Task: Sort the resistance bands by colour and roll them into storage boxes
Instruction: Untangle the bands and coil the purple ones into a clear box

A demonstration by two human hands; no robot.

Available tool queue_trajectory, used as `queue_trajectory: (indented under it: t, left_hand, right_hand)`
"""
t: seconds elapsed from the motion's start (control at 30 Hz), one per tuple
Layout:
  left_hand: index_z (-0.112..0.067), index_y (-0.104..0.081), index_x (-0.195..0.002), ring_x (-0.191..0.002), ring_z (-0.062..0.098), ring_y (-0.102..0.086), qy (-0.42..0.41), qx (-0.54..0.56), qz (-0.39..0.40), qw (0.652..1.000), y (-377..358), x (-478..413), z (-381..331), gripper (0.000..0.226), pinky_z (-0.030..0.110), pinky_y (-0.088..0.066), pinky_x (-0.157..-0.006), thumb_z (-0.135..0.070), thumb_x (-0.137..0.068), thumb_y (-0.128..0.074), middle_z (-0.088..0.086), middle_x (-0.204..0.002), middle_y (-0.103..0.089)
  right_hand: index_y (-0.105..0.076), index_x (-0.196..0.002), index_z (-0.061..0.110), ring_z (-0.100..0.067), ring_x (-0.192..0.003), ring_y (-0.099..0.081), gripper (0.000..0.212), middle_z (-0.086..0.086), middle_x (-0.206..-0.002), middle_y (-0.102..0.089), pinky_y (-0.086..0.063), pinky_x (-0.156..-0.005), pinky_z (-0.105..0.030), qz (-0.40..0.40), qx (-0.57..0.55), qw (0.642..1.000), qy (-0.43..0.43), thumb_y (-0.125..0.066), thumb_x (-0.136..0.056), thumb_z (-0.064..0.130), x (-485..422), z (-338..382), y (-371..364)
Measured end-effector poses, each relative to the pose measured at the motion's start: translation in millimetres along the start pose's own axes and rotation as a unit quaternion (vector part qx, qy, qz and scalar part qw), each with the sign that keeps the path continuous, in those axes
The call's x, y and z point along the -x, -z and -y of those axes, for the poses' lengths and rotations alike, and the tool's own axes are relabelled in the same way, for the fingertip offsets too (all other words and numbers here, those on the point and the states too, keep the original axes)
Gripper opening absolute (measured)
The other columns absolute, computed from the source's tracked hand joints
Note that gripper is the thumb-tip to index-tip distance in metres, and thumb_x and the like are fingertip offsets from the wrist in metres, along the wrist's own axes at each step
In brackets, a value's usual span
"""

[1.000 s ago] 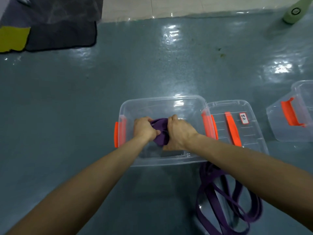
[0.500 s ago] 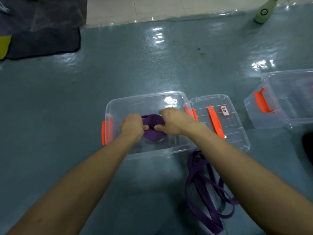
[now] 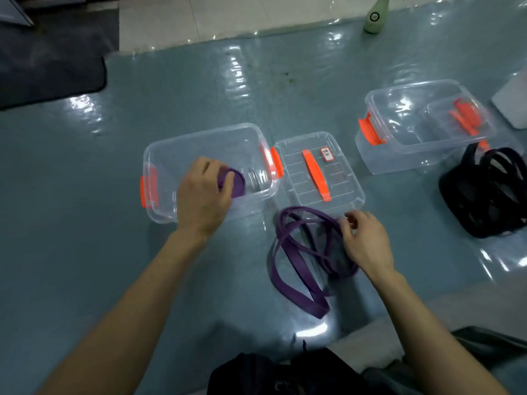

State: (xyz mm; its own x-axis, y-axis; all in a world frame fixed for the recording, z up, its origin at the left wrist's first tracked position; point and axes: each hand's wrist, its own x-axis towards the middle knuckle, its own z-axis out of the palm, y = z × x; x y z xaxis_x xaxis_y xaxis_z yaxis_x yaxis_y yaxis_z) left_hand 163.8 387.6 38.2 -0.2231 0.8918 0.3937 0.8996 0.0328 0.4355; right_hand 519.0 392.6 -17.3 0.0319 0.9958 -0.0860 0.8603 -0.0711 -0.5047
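Note:
A clear storage box [image 3: 199, 141] with orange latches stands on the blue-grey floor. Inside it lies a rolled purple band [image 3: 237, 181], and my left hand [image 3: 203, 196] rests over it with fingers curled around the roll. In front of the box's lid [image 3: 342, 178], loose purple bands [image 3: 299, 260] lie in a tangle. My right hand [image 3: 366, 242] hovers over the right side of that tangle, fingers bent and touching the strands. A heap of black bands [image 3: 484, 195] sits to the right.
A second clear box [image 3: 379, 155] with orange latches stands at the back right, above the black heap. A green bottle [image 3: 376, 17] is at the far edge. A dark mat [image 3: 48, 64] lies at the back left. Dark fabric [image 3: 285, 374] fills the bottom edge.
My right hand has left the roll in the box and moved right and down to the loose purple bands. My left hand stays on the roll. The view has shifted right.

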Motion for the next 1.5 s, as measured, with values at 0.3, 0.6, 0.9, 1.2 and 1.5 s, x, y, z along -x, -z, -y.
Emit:
queue_trajectory:
  t: [0.3, 0.6, 0.9, 1.2, 1.5]
  left_hand:
    - [-0.017, -0.052, -0.116, -0.092, 0.028, -0.069, 0.239, -0.009, 0.390, 0.889, -84, 141, -77, 0.062, 0.042, -0.055, -0.073, -0.071, -0.091, -0.071, 0.001, -0.103, -0.067]
    - [-0.027, -0.078, -0.102, -0.092, 0.026, -0.073, 0.284, 0.044, 0.247, 0.925, -56, 156, -37, 0.015, 0.033, -0.058, -0.080, -0.015, -0.096, -0.072, -0.003, -0.090, -0.074]
    - [-0.036, -0.073, -0.104, -0.080, 0.017, -0.069, 0.219, 0.015, 0.267, 0.938, -30, 183, -30, 0.027, 0.037, -0.059, -0.076, -0.029, -0.084, -0.090, -0.016, -0.089, -0.073]
    - [-0.039, -0.076, -0.100, -0.079, 0.005, -0.068, 0.146, 0.089, 0.352, 0.920, -21, 173, -32, 0.025, 0.033, -0.059, -0.076, -0.053, -0.084, -0.089, -0.016, -0.090, -0.075]
    - [-0.030, -0.057, -0.146, -0.126, 0.002, -0.061, 0.047, 0.260, 0.229, 0.937, 37, 35, -126, 0.091, 0.027, -0.051, -0.107, -0.067, -0.069, -0.090, -0.010, -0.140, -0.063]
  right_hand:
    - [-0.078, -0.125, 0.006, -0.035, -0.125, -0.062, 0.031, -0.020, -0.127, -0.069, -0.044, -0.109, -0.035, 0.138, -0.045, 0.989, -0.035, -0.054, -0.105, 0.005, 25, -94, -3]
    - [-0.078, -0.122, 0.018, -0.027, -0.099, -0.071, 0.026, -0.006, -0.117, -0.069, -0.056, -0.096, -0.037, 0.084, -0.077, 0.991, 0.063, -0.070, -0.098, 0.016, 19, -79, 0]
    - [-0.069, -0.084, 0.016, -0.028, -0.082, -0.069, 0.053, 0.000, -0.080, -0.072, -0.052, -0.073, -0.037, 0.165, -0.087, 0.982, 0.030, -0.064, -0.096, 0.068, -17, 10, -33]
    - [-0.073, -0.106, 0.014, -0.033, -0.095, -0.072, 0.022, -0.010, -0.100, -0.078, -0.056, -0.080, -0.039, 0.232, 0.073, 0.951, 0.190, -0.073, -0.096, 0.034, -26, 50, 1]
    - [-0.071, -0.128, 0.020, -0.018, -0.096, -0.070, 0.025, 0.004, -0.110, -0.078, -0.054, -0.088, -0.032, 0.059, -0.023, 0.925, 0.376, -0.065, -0.104, 0.014, -7, 144, 180]
